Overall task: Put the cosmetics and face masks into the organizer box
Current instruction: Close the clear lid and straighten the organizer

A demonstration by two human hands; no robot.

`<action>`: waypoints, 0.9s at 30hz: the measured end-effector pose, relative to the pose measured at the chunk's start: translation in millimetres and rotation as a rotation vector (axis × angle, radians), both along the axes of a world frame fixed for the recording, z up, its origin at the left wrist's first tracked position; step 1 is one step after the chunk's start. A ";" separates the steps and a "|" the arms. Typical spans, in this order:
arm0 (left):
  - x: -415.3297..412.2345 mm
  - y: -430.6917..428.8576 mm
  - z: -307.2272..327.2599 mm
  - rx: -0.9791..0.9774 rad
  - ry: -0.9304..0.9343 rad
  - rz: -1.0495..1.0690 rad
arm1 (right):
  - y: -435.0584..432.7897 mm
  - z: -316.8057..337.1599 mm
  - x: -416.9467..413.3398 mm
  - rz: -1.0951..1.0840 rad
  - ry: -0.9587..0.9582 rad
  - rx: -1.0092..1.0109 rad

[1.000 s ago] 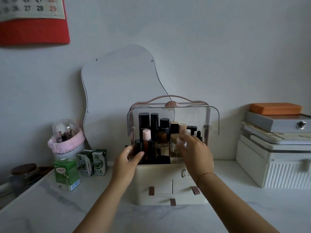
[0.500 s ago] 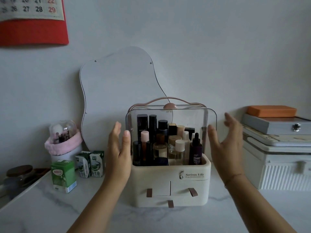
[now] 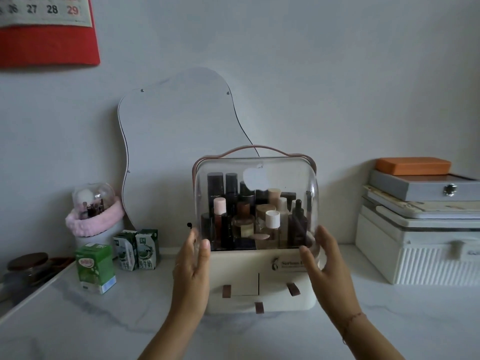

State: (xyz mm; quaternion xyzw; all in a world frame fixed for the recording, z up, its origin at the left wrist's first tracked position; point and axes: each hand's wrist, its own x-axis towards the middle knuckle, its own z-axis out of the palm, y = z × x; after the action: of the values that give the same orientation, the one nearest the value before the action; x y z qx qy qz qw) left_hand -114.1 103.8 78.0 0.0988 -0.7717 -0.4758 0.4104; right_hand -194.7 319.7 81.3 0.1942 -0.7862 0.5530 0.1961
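**Lid down over the bottles**

Your left hand [image 3: 193, 258] and right hand [image 3: 327, 268] flank the organizer box [image 3: 241, 274] in the middle of the marble table [image 3: 124, 323]. Fingers are straight, gripping nothing, laid against the lower corners of its clear dome lid [image 3: 257, 175]. The cosmetic bottles [image 3: 244, 219] stand upright inside it.

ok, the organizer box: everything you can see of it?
The organizer box has a cream plastic-looking base with front drawers bearing brown pull tabs and a printed logo. A clear domed cover is down over upright bottles inside; a pink handle arches on top. It stands upright on the marble counter before a wavy mirror. The left hand and right hand, fingers straight, seem to touch the cover's lower corners.
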 end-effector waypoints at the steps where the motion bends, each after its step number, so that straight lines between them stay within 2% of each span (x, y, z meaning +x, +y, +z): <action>1: -1.7 -0.4 -3.2 0.001 -0.023 0.003 | -0.7 -2.0 -0.4 0.003 -0.003 0.010; 7: -7.0 -0.5 -21.1 0.040 -0.056 -0.057 | -1.6 -13.2 -5.8 0.028 -0.012 -0.011; 12: -18.3 -15.9 -37.0 0.311 -0.136 -0.178 | -3.4 -18.0 -19.2 0.236 -0.235 -0.180; 17: -26.4 -23.8 -61.9 0.469 -0.181 -0.175 | -1.1 -36.7 -33.7 0.309 -0.310 -0.249; 27: -38.5 -22.9 -82.1 0.458 -0.140 -0.077 | 0.3 -70.0 -43.0 0.301 -0.330 -0.271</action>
State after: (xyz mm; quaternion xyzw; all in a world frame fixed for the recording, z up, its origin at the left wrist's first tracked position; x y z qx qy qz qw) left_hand -152.6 80.9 -4.1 0.1925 -0.6735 -0.6457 0.3042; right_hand -237.7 320.0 11.3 0.1884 -0.6885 0.7004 0.0049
